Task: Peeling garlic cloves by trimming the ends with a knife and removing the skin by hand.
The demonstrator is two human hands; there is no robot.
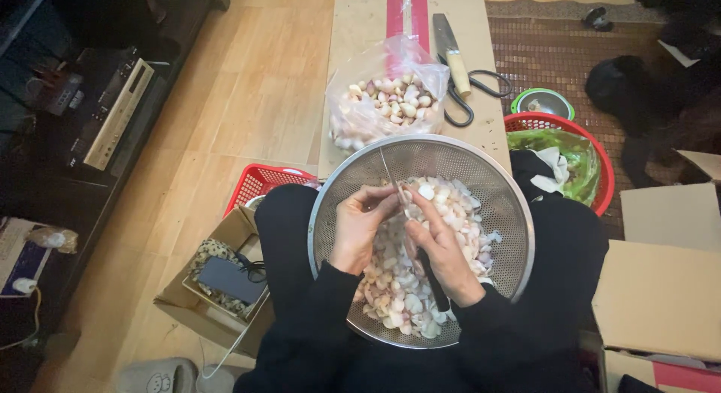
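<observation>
This is a home, most likely a living room, where a person sits on a light wooden floor [248, 85] and prepares food there instead of at a kitchen counter. A dark media cabinet [67, 175] with an audio player [120, 111] stands along one side, a woven mat [556, 55] covers part of the floor, and a slipper [154, 376] lies nearby. Cardboard boxes [661, 295], red plastic baskets [559, 122], a bag of garlic cloves [387, 96] on a low wooden board [360, 25] and a metal colander [481, 175] on the lap all suggest informal household work.
</observation>
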